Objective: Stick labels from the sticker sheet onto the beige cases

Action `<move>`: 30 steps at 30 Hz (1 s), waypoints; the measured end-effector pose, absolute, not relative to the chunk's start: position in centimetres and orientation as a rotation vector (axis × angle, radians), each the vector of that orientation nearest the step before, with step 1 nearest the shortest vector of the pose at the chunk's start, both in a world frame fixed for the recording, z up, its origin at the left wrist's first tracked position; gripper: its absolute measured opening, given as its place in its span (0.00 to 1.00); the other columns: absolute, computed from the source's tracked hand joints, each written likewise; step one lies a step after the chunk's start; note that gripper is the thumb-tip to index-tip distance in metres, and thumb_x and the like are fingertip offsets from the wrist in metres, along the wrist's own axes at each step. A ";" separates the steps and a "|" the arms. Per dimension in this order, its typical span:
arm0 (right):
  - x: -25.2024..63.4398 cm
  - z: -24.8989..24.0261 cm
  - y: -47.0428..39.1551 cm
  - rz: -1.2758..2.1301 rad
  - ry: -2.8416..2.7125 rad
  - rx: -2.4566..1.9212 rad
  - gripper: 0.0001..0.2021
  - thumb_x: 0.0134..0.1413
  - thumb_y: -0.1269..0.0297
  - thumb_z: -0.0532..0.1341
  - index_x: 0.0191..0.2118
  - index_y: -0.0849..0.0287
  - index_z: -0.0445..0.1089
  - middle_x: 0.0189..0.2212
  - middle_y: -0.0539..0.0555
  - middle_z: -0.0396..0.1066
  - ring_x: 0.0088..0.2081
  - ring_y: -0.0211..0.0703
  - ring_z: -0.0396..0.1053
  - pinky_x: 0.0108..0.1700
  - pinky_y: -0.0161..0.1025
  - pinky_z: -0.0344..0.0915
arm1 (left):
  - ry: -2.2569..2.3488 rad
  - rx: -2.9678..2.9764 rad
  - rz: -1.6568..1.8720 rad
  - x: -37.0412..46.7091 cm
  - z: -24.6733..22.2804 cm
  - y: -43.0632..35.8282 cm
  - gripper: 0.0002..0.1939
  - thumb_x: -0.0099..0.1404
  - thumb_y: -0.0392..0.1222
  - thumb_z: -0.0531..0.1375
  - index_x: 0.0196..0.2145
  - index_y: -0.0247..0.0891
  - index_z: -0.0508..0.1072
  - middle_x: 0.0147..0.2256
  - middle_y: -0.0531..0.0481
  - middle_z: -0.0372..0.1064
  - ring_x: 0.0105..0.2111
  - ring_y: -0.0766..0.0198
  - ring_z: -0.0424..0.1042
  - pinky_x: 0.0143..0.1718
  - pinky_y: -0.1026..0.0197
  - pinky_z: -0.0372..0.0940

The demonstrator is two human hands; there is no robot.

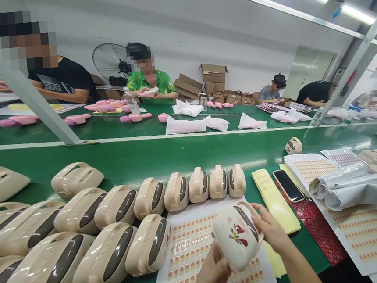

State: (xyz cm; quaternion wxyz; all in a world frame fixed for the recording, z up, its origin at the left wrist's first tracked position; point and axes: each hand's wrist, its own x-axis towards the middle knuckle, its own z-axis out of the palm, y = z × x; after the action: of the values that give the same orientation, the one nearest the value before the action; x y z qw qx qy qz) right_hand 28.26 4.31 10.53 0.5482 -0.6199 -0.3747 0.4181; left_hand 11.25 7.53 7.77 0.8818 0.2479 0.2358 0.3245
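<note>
A cream plastic case (235, 241) with a carry handle, a dark oval panel and a coloured cartoon print is held up, tilted, between both my hands. Against its lower left side my left hand (211, 271) closes, with some fingers hidden behind it. My right hand (270, 227) grips the handle end at the upper right. Beneath the case lies a white sheet of small oval stickers (181, 252), partly covered by my hands. The nearest similar case (148, 246) rests at the sheet's left edge.
Rows of cream cases (99, 255) fill the left. To the right are yellow paper strips (273, 200), a phone (288, 185), red bubble wrap (318, 231) and more sticker sheets (365, 236). A metal post (44, 97) rises at left; co-workers sit across the green bench (176, 153).
</note>
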 end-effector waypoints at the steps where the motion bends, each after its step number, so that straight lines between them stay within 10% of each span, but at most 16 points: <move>1: 29.2 11.5 3.9 0.924 -0.931 -1.513 0.22 0.49 0.52 0.58 0.47 0.58 0.62 0.19 0.45 0.60 0.21 0.37 0.58 0.24 0.34 0.53 | 0.465 0.582 0.651 11.1 7.3 7.3 0.37 0.36 0.52 0.71 0.47 0.46 0.71 0.48 0.42 0.70 0.48 0.43 0.66 0.49 0.47 0.59; 5: 32.3 14.7 3.2 0.444 -1.178 -1.890 0.24 0.51 0.58 0.54 0.54 0.60 0.57 0.16 0.42 0.53 0.20 0.38 0.57 0.25 0.35 0.52 | 0.513 0.846 0.630 9.7 7.5 8.3 0.32 0.42 0.50 0.70 0.47 0.50 0.70 0.46 0.41 0.71 0.44 0.46 0.70 0.47 0.47 0.60; 9: 33.5 14.9 5.2 0.147 -1.234 -2.352 0.24 0.52 0.63 0.52 0.56 0.64 0.55 0.23 0.51 0.66 0.26 0.46 0.67 0.29 0.37 0.56 | 0.672 1.270 0.643 8.6 10.2 10.8 0.21 0.48 0.46 0.66 0.42 0.47 0.74 0.45 0.41 0.71 0.47 0.47 0.67 0.50 0.47 0.58; 18: 33.6 13.7 9.8 0.004 -1.047 -2.698 0.26 0.53 0.73 0.52 0.59 0.67 0.51 0.33 0.65 0.74 0.36 0.54 0.73 0.35 0.41 0.62 | 0.597 1.023 0.386 18.0 5.5 11.4 0.33 0.46 0.33 0.65 0.52 0.34 0.64 0.56 0.33 0.57 0.56 0.44 0.56 0.55 0.45 0.51; 30: 34.6 14.0 14.1 -0.008 -0.954 -2.654 0.30 0.54 0.69 0.54 0.61 0.70 0.44 0.36 0.68 0.73 0.39 0.56 0.72 0.38 0.44 0.63 | 0.400 0.857 0.538 28.8 4.1 10.8 0.15 0.61 0.39 0.58 0.47 0.36 0.67 0.52 0.44 0.62 0.51 0.53 0.62 0.51 0.42 0.56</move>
State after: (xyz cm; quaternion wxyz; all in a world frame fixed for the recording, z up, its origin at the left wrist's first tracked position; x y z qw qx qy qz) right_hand 34.56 14.08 14.02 0.1599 -0.9289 -0.3339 -0.0029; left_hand 28.75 10.80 4.10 0.8557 0.4075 0.1903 0.2559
